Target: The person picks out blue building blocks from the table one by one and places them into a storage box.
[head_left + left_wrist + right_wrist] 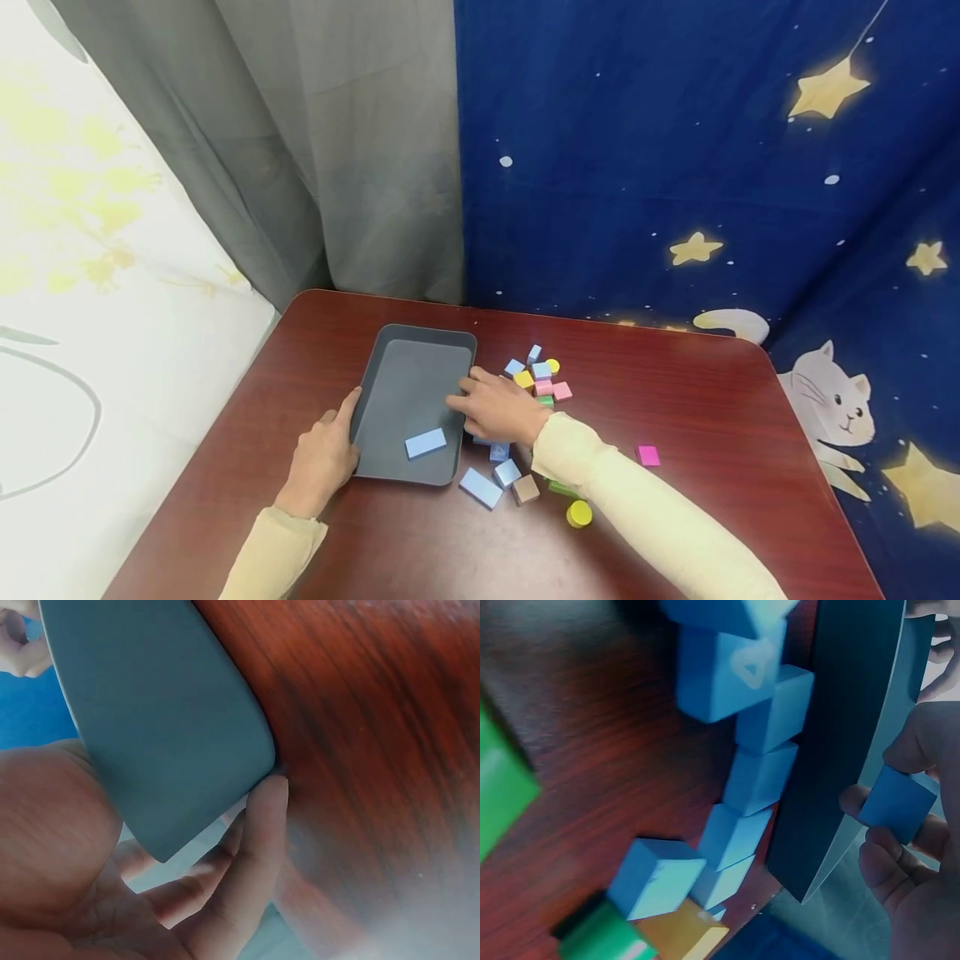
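Blue and square-faced, a small block (898,802) is pinched in the right hand (497,408) at the right rim of the grey rectangular tray (397,392); the left hand (321,458), fingers curled, grips its left edge.

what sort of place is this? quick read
Probably an indoor play corner or a staged recording spot, can't tell which: a blue curtain printed with stars and a cat, a plain gray curtain, and a wood-grain table strewn with colored blocks.
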### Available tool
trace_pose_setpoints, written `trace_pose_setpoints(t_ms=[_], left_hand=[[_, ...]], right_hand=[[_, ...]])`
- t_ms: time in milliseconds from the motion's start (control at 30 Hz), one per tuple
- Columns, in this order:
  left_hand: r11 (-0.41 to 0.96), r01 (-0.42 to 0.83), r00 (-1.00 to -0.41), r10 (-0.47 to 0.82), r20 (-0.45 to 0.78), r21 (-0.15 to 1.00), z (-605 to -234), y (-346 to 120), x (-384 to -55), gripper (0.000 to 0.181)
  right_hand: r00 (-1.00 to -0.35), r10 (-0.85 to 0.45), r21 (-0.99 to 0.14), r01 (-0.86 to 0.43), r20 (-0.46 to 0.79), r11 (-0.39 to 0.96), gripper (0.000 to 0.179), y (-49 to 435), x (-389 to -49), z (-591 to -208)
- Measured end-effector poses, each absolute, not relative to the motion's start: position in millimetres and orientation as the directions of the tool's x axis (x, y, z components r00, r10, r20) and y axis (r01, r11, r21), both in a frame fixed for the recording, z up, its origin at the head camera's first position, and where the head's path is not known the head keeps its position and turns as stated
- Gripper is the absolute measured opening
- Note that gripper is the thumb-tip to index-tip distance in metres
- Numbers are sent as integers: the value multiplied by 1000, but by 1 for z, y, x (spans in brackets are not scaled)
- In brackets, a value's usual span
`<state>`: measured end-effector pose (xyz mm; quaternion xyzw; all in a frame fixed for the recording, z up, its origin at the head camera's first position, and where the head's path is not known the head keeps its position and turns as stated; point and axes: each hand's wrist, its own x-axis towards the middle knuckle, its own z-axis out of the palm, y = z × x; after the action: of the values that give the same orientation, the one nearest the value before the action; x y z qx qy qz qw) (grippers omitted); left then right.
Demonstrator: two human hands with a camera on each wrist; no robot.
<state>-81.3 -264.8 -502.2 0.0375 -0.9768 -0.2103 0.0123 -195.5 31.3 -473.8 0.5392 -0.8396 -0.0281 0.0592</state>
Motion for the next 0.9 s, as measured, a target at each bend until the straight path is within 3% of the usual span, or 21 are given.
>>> trace_pose_setpoints(t_ms=[233, 633, 900], left_hand=[[910, -71, -997, -82, 9, 409, -501, -264, -81, 88], [918, -65, -997, -79, 19, 391, -502, -263, -81, 88], [920, -59, -997, -76, 28, 387, -503, -263, -80, 88]], right_hand=[[-401, -914, 120, -906, 64, 406, 30, 19, -197, -469], [-406, -909, 192, -904, -96, 383, 29, -4, -194, -475], [-446, -881, 133, -894, -160, 428, 32, -11, -195, -472]])
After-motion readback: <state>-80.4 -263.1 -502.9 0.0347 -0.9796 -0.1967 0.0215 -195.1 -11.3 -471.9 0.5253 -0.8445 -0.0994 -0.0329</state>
